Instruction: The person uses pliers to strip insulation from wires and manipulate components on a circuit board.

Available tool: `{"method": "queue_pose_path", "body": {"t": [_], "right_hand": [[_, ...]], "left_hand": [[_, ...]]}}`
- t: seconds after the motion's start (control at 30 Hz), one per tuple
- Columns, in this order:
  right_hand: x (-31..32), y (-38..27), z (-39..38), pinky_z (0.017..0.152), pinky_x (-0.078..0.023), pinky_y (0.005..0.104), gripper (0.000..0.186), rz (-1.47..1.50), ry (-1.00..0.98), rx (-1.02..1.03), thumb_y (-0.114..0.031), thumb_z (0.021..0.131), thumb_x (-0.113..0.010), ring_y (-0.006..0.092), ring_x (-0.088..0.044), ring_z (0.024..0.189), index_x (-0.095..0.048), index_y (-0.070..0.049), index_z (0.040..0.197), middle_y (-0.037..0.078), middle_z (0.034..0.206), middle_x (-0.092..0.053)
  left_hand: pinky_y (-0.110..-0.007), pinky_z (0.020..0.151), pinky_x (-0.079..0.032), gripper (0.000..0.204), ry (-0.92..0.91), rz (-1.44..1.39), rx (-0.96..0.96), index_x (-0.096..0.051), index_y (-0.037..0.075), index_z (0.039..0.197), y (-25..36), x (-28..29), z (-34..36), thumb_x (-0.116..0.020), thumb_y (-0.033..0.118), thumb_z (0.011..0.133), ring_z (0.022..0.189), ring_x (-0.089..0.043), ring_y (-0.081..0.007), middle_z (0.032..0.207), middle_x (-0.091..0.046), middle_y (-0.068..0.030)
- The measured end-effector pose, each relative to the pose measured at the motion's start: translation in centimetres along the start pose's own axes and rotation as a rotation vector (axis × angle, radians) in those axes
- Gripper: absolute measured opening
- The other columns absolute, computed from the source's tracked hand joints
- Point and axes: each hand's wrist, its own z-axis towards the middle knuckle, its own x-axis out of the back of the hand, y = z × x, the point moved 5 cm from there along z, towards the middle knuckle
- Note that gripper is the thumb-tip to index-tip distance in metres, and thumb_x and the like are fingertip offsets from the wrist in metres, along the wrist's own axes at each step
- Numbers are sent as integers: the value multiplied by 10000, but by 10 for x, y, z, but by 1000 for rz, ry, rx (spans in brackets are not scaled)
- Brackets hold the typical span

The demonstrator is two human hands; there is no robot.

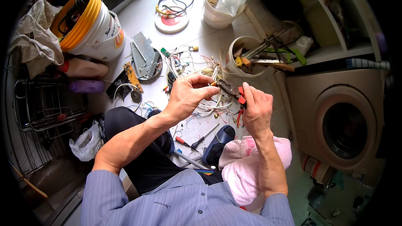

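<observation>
My right hand (257, 108) is closed on pliers (227, 88) with a dark head and red-and-black grips. The jaws point left and meet the fingertips of my left hand (190, 95). Between that hand's thumb and fingers is a small yellow piece, possibly a wire end, too small to name surely. Behind and below both hands, a tangle of white cables and thin coloured wires (215, 106) is spread on the floor. A red-handled screwdriver (182, 142) lies nearer my feet.
A yellow-rimmed white bucket (102, 37) stands at the left. A tool bucket (247, 69) and another white bucket (217, 14) are at the far right, beside a washing machine (335, 117). Metal plates (144, 56) lie left of the wires. A pink towel (255, 163) covers my right knee.
</observation>
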Motion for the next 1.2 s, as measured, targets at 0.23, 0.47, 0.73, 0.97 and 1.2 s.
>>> {"method": "queue_pose_path", "body": {"t": [0.23,0.47,0.73,0.97,1.2], "right_hand": [[2,-3,0,844,-417,378,486,-21,6,18,-27,815,-649,208,-631,973,-621,-19,1300,62,1106,-658],[0,-4,-1,748,-395,379,452,18,-42,16,-47,818,-664,207,-595,825,-623,-18,1267,44,929,-614],[-2,-3,-2,687,-391,390,462,52,-85,-73,-8,785,-645,255,-571,728,-619,2,1246,70,810,-572],[2,0,0,775,-416,378,495,111,-10,-39,3,781,-639,236,-627,822,-618,8,1275,79,981,-665],[5,-5,3,807,-405,376,452,-30,2,-30,-48,832,-631,206,-614,871,-635,-9,1283,52,1041,-680]], "left_hand": [[-246,704,-547,279,2,54,-9,-690,-62,1102,4,-2,-2,-777,60,867,774,-655,-105,918,-730,-87],[-241,729,-548,257,9,74,-68,-684,-67,1108,3,1,-3,-750,43,886,800,-664,-106,936,-732,-93],[-273,798,-572,252,0,-97,-16,-677,-66,1122,4,3,0,-729,41,900,852,-695,-143,962,-730,-107],[-291,810,-578,251,-13,-203,35,-678,-55,1123,-7,8,5,-726,73,912,832,-697,-149,970,-727,-104],[-280,766,-568,244,16,-135,3,-686,-46,1101,-5,6,6,-745,91,908,817,-690,-138,938,-727,-94]]}}
